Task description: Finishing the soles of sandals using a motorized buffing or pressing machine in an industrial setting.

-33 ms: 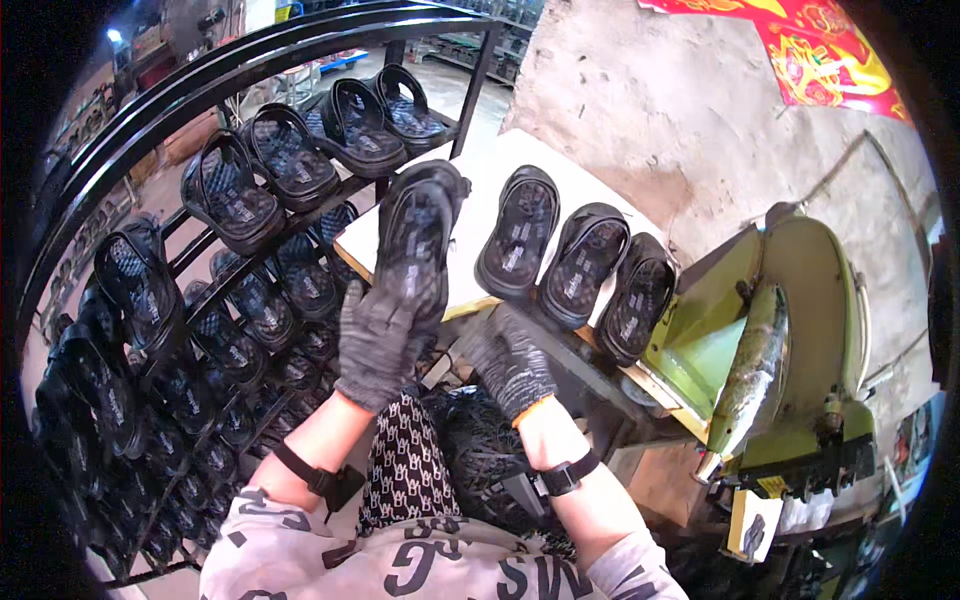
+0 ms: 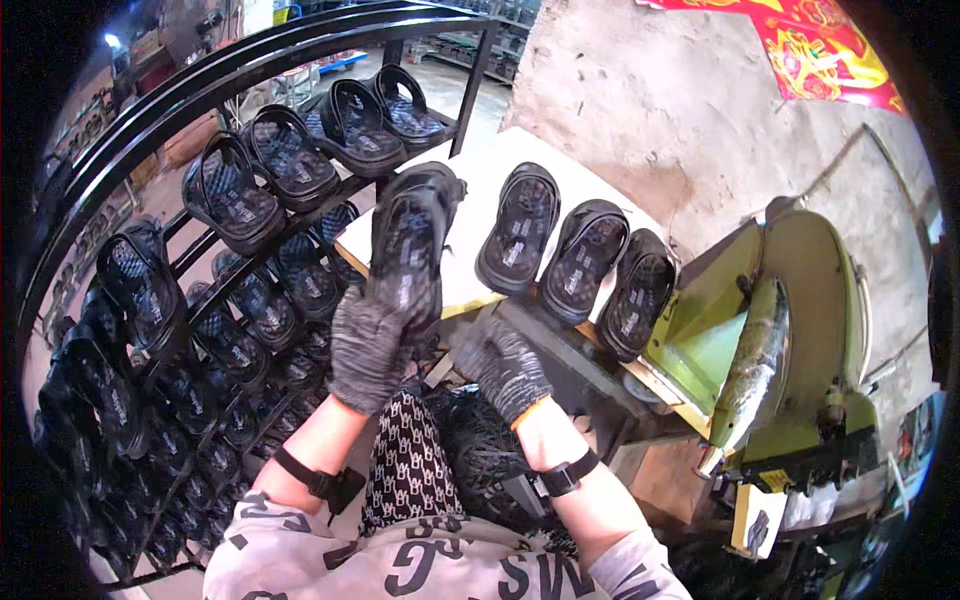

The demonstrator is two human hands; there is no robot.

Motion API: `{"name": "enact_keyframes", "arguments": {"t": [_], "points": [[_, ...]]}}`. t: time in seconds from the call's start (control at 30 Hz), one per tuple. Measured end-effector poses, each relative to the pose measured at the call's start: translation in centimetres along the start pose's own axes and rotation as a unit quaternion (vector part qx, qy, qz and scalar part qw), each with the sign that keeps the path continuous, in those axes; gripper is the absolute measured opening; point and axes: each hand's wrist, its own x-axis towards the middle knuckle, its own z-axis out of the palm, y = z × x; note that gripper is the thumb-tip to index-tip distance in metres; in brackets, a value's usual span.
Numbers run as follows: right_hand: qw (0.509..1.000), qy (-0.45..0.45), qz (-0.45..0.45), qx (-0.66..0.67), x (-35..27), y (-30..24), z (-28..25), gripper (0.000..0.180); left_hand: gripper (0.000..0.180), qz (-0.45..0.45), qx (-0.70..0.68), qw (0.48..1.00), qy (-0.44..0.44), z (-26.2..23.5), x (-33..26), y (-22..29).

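My left hand [image 2: 368,345], in a dark grey knit glove, grips a black clog-style sandal [image 2: 408,240] by its heel end. The sandal is tilted up with its insole facing me, over the left end of a white board [image 2: 470,240]. My right hand [image 2: 503,365], also gloved, is closed just right of it, in front of the board's near edge. Its fingers curl inward and blur a little; whatever they hold, if anything, is hidden. Three more black sandals, the nearest one a black sandal [image 2: 518,230], rest on the board in a slanting row.
A black metal rack [image 2: 300,55] full of black sandals stands at left. Right of the board is a green machine [image 2: 800,330] with a pale tapering part [image 2: 752,370]. Dark scraps [image 2: 485,440] lie below my hands. A rough wall [image 2: 640,100] rises behind.
My left hand and the sandal in it have shifted very slightly to the left. My right hand has barely moved.
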Motion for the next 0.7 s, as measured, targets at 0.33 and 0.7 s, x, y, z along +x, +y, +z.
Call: {"name": "enact_keyframes", "arguments": {"t": [0.33,0.7], "points": [[0.971,-0.219,0.090,0.040,-14.9,1.3,-7.9,0.051,0.047,-0.288,-0.816,0.492,0.094,-13.1,-3.2,7.8],[0.826,0.151,-0.540,0.057,-39.0,-1.7,-20.2,0.072,0.040,-0.111,-0.814,0.364,-0.439,-4.0,-2.4,32.4]]}}
